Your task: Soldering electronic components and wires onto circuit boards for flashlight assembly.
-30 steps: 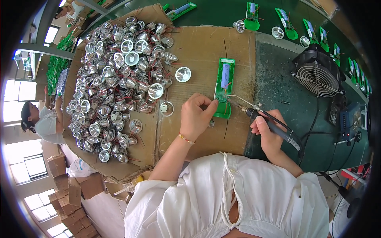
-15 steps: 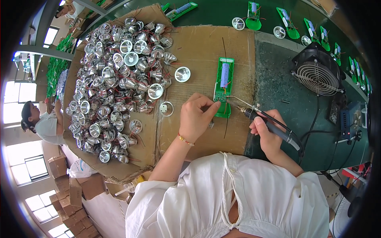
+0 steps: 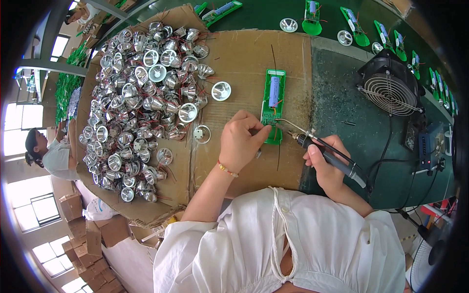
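A green plastic housing (image 3: pixel 274 135) lies upright on the cardboard, with a blue-wrapped cylindrical battery (image 3: pixel 274 92) and a small green circuit board (image 3: pixel 269 116) in it. Thin dark wires stick out past both of its ends. My left hand (image 3: pixel 243 136) pinches thumb and forefinger together at the board's lower left; what they hold is hidden. A bit of something silvery shows under that hand. In my right hand (image 3: pixel 328 161) is a soldering iron (image 3: pixel 320 152) with a thin curved metal tube beside it. Its tip points left at the board, close to my left fingertips.
A large heap of silvery reflector cups (image 3: pixel 141 107) with red wires covers the left of the cardboard sheet (image 3: pixel 234 53). A black fan (image 3: pixel 388 88) and a blue box with a cable (image 3: pixel 426 149) stand right. More green housings (image 3: pixel 312 19) line the far edge. Another person (image 3: pixel 51 151) sits far left.
The view has shifted slightly, moving the bench a little left in the picture. Both hands, the soldering iron and the housing keep nearly the same places relative to each other.
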The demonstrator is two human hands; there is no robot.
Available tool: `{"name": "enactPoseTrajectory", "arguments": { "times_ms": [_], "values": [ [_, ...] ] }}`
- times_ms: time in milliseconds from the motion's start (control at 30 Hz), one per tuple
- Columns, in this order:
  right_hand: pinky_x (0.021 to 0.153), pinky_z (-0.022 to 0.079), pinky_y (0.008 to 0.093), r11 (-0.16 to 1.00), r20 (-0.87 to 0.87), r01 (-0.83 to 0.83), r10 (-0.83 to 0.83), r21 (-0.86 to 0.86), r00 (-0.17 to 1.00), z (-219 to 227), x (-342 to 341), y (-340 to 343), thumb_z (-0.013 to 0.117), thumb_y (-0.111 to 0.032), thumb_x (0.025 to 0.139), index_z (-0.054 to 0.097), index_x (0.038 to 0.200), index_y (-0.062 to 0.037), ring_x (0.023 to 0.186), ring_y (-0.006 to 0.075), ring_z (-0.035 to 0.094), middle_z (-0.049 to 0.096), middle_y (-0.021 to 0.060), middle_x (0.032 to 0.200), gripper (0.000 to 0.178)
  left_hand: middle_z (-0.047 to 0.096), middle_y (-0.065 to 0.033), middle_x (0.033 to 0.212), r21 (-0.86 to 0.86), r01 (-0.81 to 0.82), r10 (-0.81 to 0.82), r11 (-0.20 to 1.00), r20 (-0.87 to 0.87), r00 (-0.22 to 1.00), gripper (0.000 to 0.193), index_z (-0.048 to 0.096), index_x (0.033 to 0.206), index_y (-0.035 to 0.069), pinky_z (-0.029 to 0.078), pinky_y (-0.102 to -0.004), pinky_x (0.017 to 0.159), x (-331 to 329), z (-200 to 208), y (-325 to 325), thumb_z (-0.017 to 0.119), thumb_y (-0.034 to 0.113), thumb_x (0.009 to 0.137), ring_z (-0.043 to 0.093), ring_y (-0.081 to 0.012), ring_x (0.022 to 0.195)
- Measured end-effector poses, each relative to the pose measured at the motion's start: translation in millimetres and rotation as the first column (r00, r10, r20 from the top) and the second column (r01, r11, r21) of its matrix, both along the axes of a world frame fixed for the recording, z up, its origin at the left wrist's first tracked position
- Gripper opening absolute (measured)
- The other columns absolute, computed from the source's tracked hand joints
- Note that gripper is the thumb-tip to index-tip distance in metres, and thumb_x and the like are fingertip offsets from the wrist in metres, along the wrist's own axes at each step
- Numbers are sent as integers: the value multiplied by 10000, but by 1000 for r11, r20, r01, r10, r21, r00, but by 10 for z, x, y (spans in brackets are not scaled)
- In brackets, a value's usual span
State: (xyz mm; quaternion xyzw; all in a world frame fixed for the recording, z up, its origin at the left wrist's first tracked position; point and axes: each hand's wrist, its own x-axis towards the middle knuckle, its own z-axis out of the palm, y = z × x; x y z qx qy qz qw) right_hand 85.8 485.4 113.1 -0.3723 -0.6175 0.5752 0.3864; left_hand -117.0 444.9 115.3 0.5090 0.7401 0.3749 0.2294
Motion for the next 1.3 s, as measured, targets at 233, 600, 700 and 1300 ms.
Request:
{"name": "enactPoseTrajectory", "arguments": {
  "times_ms": [233, 600, 700, 1300],
  "values": [
    [508, 454, 211, 974, -192, 114, -152, -195, 970, -35, 87, 61, 573, -121, 846, 473, 896, -5, 541, 100, 545, 590, 96, 689, 161, 535, -82, 686, -35, 10, -7, 999, 68, 998, 160, 614, 627, 2, 426, -283, 511, -37, 14, 25, 697, 124, 689, 543, -175, 540],
    [497, 446, 209, 966, -122, 220, -236, -133, 964, -179, 251, 122, 570, -122, 845, 475, 868, 1, 526, 98, 528, 581, 90, 666, 157, 621, -110, 688, 54, -147, 145, 988, 37, 989, 159, 638, 679, 43, 466, -313, 521, -29, 261, -80, 700, 189, 696, 605, -225, 573],
    [501, 442, 209, 963, -152, 222, -245, -154, 958, -220, 263, 190, 569, -119, 845, 476, 871, -1, 530, 95, 522, 579, 88, 668, 153, 588, -119, 569, -279, 97, -157, 955, -203, 966, 179, 646, 671, 59, 471, -326, 518, -61, 141, -51, 643, 233, 710, 599, -264, 542],
    [527, 474, 229, 962, -149, 203, -232, -183, 961, -319, 290, 191, 579, -52, 814, 477, 859, 13, 557, 97, 561, 600, 90, 666, 129, 655, -118, 875, -303, -335, -171, 892, -914, 369, 166, 671, 806, 87, 528, -358, 653, -1519, 103, 2383, 550, 198, 782, 643, -287, 805]
  ]
}}
